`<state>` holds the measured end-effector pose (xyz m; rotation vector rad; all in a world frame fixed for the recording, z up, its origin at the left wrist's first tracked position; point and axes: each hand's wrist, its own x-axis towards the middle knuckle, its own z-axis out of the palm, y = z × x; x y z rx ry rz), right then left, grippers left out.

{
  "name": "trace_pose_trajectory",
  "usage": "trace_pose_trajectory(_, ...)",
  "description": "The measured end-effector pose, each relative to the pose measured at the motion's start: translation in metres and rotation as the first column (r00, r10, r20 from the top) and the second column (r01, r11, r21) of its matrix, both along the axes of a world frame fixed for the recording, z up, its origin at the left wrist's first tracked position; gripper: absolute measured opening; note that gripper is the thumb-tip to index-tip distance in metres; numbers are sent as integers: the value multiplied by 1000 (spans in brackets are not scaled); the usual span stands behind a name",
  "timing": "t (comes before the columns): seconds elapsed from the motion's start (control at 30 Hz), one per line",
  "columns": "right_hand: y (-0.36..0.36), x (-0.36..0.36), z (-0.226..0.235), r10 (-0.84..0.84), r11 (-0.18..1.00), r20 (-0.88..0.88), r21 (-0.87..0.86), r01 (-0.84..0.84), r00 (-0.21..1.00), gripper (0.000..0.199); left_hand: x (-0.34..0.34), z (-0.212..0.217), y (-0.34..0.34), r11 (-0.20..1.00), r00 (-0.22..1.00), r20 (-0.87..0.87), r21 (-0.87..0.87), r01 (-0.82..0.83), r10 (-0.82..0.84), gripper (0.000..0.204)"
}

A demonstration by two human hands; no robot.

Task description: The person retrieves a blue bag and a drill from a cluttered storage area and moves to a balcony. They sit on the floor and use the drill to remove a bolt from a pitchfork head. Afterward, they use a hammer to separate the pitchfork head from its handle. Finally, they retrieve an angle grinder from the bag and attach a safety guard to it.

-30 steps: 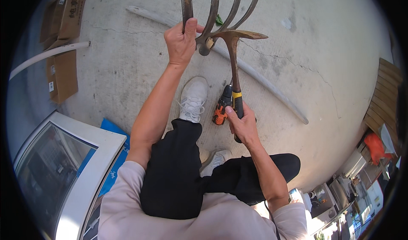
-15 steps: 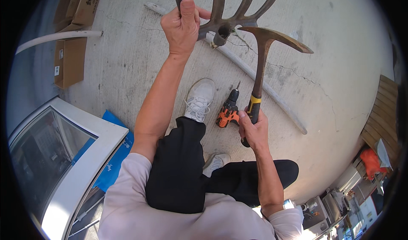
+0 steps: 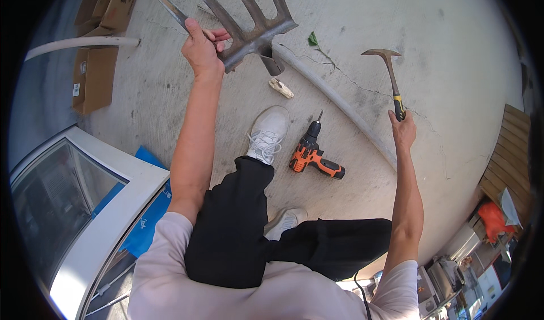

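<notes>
My left hand (image 3: 203, 51) grips an outer tine of a metal garden fork head (image 3: 249, 43), raised above the floor. The head has several curved tines and a short socket pointing down toward me; no handle is fitted in the socket. Out to the right, my right hand (image 3: 403, 130) is closed round the black and yellow grip of a pick hammer (image 3: 390, 68), its rusty head pointing away from me. A short, pale piece of wood (image 3: 281, 88) lies on the floor below the socket. Behind the fork head, a long grey-white pole (image 3: 340, 105) runs diagonally across the floor.
An orange and black cordless drill (image 3: 309, 153) lies beside my shoe (image 3: 268, 130). A green leaf sprig (image 3: 313, 40) rests on the cracked concrete. Cardboard boxes (image 3: 96, 79) and a white-framed glass door (image 3: 107, 167) stand at left. Wooden slats (image 3: 507, 150) are at right.
My right hand has swung the pick hammer away to the right. The fork head has moved left and turned in my left hand. The pale wood piece now lies in view below the socket.
</notes>
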<state>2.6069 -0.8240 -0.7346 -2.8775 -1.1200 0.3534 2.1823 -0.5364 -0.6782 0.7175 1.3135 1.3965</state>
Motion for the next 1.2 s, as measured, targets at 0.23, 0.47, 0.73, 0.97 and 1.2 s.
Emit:
trace_pose_trajectory(0.23,-1,63,-50,44,999,103,-32,-41,994,39,-78,-47,-23,966,979,8,-166,-199,203,60)
trace_pose_trajectory(0.47,51,-43,-59,492,788,25,411,-458,870,24,-161,-104,-60,893,938,8,-309,-328,348,60)
trace_pose_trajectory(0.73,114,-256,-63,755,653,-393,391,-648,525,26,-178,-148,-79,819,882,56,-401,-410,468,62)
trace_pose_trajectory(0.97,133,-260,-80,780,619,-434,438,-651,450,25,-188,-157,-84,805,881,87,-455,-381,466,65)
trace_pose_trajectory(1.2,196,-186,-60,622,591,91,597,-542,778,40,-196,-162,-92,825,886,123,-438,-356,448,64)
